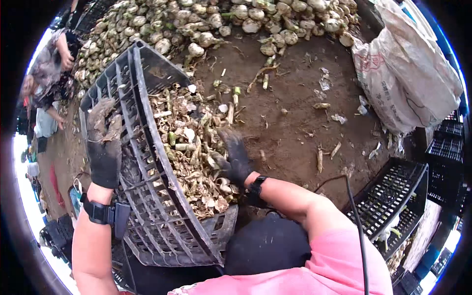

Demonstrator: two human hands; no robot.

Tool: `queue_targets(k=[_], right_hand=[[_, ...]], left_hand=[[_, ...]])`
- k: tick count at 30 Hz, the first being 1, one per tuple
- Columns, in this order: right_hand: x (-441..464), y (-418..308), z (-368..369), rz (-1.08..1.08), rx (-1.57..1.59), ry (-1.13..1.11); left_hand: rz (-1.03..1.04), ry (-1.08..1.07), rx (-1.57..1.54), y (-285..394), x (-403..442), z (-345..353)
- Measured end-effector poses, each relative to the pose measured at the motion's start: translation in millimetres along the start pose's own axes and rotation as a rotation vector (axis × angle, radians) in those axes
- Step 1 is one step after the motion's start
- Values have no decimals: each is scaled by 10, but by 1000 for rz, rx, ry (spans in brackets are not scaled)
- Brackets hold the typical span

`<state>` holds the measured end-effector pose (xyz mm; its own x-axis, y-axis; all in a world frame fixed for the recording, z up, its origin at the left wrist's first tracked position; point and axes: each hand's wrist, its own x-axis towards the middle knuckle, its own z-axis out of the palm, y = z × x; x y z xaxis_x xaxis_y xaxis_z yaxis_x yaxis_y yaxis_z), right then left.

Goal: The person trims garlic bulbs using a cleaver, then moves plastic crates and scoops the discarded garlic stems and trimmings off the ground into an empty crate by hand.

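Note:
A black slatted plastic crate (169, 184) lies tipped toward its side, with its open mouth facing right. Dry husks and cut stalk pieces (189, 147) fill the mouth and spill onto the ground. My left hand (104, 142), in a dark, mud-caked glove, grips the slatted outer side of the crate. At the right edge of the scraps, my gloved right hand (233, 157) reaches down with its fingers apart, touching the husks. Some of its fingertips are hidden among them.
Garlic-like bulbs (204, 22) form a large heap at the back. A white woven sack (403, 73) stands at right, above another black crate (388, 196). Cut stalks (319, 160) dot the dirt floor. Another person (49, 73) is at far left.

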<state>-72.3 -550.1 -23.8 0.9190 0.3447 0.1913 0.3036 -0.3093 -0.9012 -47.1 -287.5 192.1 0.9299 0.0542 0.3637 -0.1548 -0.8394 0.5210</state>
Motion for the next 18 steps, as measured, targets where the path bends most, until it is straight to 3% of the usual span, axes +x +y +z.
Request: queue_targets(k=[2, 4, 8, 10, 11, 12, 15, 17, 18], right_hand=[[125, -266, 353, 0, 78, -73], [153, -486, 778, -163, 206, -119], [273, -592, 600, -213, 1, -494], [473, -458, 292, -119, 327, -675], [619, -400, 49, -179, 112, -673], [718, -347, -195, -185, 122, -495], [1165, 239, -771, -296, -384, -20], [1395, 800, -921, -132, -513, 181], [1457, 794, -848, -135, -502, 172]], left_hand=[[167, -50, 297, 54, 24, -71], [81, -41, 194, 90, -20, -61], [5, 2, 29, 30, 12, -73], [87, -26, 201, 4, 8, -74], [149, -22, 210, -51, 5, -74], [140, -31, 212, -36, -5, -58], [50, -5, 88, -29, -19, -54], [59, -19, 152, 19, 2, -75], [74, -34, 207, 66, 11, -78]])
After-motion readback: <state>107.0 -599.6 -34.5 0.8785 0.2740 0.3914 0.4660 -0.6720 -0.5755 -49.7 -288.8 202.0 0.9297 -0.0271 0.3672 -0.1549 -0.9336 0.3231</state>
